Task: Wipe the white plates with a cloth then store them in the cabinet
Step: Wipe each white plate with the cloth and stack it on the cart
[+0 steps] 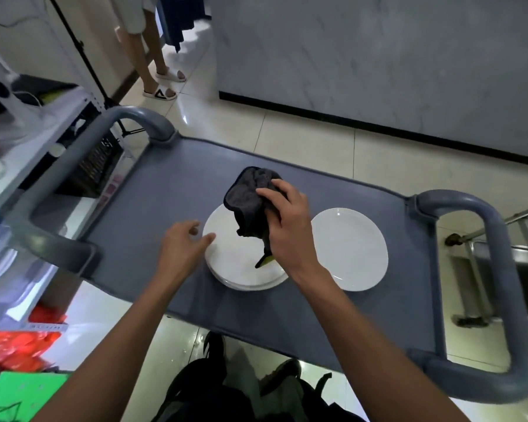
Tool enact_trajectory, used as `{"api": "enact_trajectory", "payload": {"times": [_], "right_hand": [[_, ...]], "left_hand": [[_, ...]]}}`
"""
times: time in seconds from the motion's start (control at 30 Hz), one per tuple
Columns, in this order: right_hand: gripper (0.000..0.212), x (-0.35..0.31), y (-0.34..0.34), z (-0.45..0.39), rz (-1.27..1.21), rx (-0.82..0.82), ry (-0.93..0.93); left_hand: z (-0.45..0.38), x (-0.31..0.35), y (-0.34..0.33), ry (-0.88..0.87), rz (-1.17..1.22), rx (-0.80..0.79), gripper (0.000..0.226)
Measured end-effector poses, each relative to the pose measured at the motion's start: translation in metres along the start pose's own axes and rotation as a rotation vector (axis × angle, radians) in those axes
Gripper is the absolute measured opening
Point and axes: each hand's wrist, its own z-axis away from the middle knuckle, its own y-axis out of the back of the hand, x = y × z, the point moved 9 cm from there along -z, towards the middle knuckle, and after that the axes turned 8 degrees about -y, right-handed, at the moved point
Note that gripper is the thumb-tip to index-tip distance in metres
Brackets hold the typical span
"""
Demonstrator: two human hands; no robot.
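A stack of white plates sits in the middle of the grey cart top. A single white plate lies to its right. My right hand grips a dark grey cloth, bunched and held just above the stack's top plate, with a green tag hanging from it. My left hand hovers at the stack's left rim with relaxed fingers, the thumb close to the plate edge; contact is unclear.
The cart has grey tube handles at the left and right. A shelf unit with clutter stands left, orange bags lower left. A marble-faced counter lies beyond. Another person's legs stand at the back.
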Motion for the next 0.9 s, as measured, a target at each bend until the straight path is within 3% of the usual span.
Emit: {"api": "enact_trajectory", "payload": {"times": [0.2, 0.37, 0.57, 0.73, 0.9], "right_hand": [[0.034, 0.007, -0.043, 0.005, -0.015, -0.024, -0.103], [0.035, 0.008, -0.045, 0.010, 0.135, -0.014, -0.089], [0.048, 0.021, -0.059, 0.016, 0.500, -0.234, -0.121], [0.072, 0.039, -0.076, 0.035, 0.610, -0.457, -0.070], [0.064, 0.042, -0.081, 0.044, 0.639, -0.463, -0.008]], "left_hand": [[-0.007, -0.001, -0.009, -0.057, 0.014, -0.039, 0.028], [-0.017, -0.010, -0.016, 0.016, 0.063, -0.107, 0.024], [-0.026, -0.015, -0.026, 0.115, 0.183, -0.173, 0.023], [-0.030, -0.011, -0.028, 0.137, 0.270, -0.220, 0.019], [-0.032, -0.004, -0.027, 0.152, 0.384, -0.271, 0.016]]}}
